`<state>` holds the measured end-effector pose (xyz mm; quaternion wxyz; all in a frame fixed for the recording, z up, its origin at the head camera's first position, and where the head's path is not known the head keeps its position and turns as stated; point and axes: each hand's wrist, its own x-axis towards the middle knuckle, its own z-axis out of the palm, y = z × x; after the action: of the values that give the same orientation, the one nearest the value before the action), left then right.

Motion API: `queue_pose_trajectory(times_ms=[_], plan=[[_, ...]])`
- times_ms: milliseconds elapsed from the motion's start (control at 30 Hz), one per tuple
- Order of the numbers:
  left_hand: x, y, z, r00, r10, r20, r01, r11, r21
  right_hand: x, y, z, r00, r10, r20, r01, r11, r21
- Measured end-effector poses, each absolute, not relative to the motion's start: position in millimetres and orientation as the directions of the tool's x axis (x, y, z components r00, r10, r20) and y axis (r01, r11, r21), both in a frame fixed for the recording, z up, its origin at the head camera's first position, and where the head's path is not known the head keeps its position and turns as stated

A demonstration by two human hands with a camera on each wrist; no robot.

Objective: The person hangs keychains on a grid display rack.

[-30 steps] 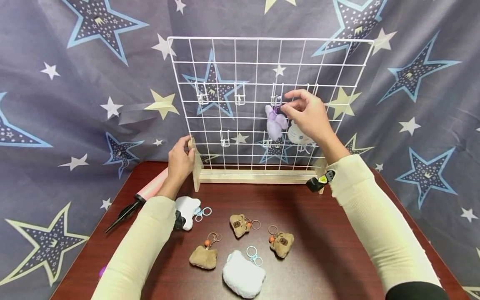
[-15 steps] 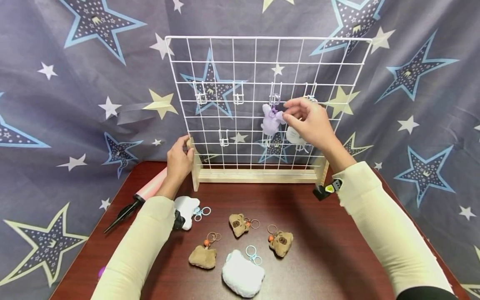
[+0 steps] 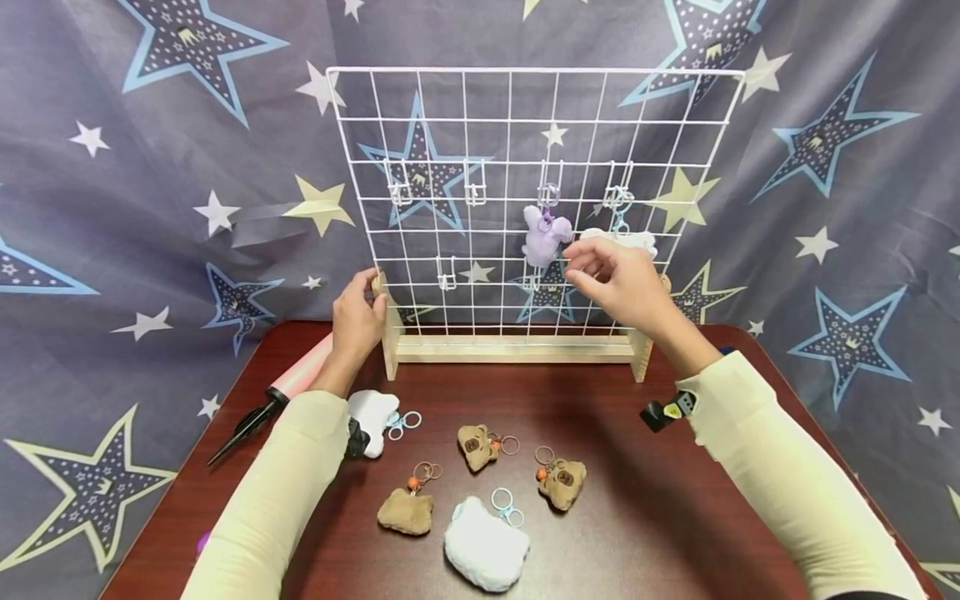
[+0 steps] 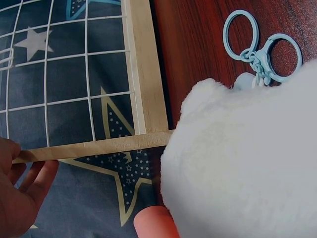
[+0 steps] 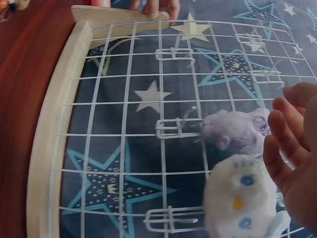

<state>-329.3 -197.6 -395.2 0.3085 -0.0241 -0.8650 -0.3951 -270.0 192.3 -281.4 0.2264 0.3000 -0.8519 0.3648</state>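
Two hands in head view. L hand (image 3: 358, 321) holds L upright of wooden stand (image 3: 513, 352), fingers bent round it. R hand (image 3: 626, 279): grip half-curled, gap btwn thumb & fingers, nil held; positioned just beside purple plush (image 3: 543, 242), partly in front of hanging white plush (image 3: 639, 240). Both hang fr. hooks (image 3: 476, 197) on wire rack (image 3: 510, 70), purple nr mid, white to its R. On counter (image 3: 637, 558): 3 brown plushes (image 3: 406, 512), 1 lg. white plush (image 3: 486, 546) w/ blue rings, white keyring plush (image 3: 371, 415) nr L sleeve (image 3: 270, 483), pink pump (image 3: 306, 369) at far L.

L wrist view: thumb & fingers on opp. sides of stand's edge; white keyring plush fills R side, blue rings above.

R wrist view: R hand's fingers bent, nr purple plush; contact can't be confirmed. Hanging white plush shows blue eyes, yellow nose.
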Motion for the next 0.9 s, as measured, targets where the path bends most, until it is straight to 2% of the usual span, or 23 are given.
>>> queue_pose_trajectory(times_ms=[267, 600, 900], plan=[[-330.0, -198.2, -395.3, -0.804, -0.199, 0.56, 0.292, 0.688, 0.664, -260.9, 199.0, -310.8, -0.723, -0.422, 0.547, -0.682, 0.563, -0.466], [-329.3, -197.6, -394.8, -0.806, -0.199, 0.558, 0.293, 0.684, 0.668, -253.1, 210.0, -347.4, -0.763, -0.48, 0.432, -0.646, 0.571, -0.507], [-328.9, -196.9, -394.3, -0.809, -0.204, 0.552, 0.28, 0.692, 0.666, -252.1, 214.5, -380.6, -0.748, -0.545, 0.379, -0.66, 0.547, -0.515]])
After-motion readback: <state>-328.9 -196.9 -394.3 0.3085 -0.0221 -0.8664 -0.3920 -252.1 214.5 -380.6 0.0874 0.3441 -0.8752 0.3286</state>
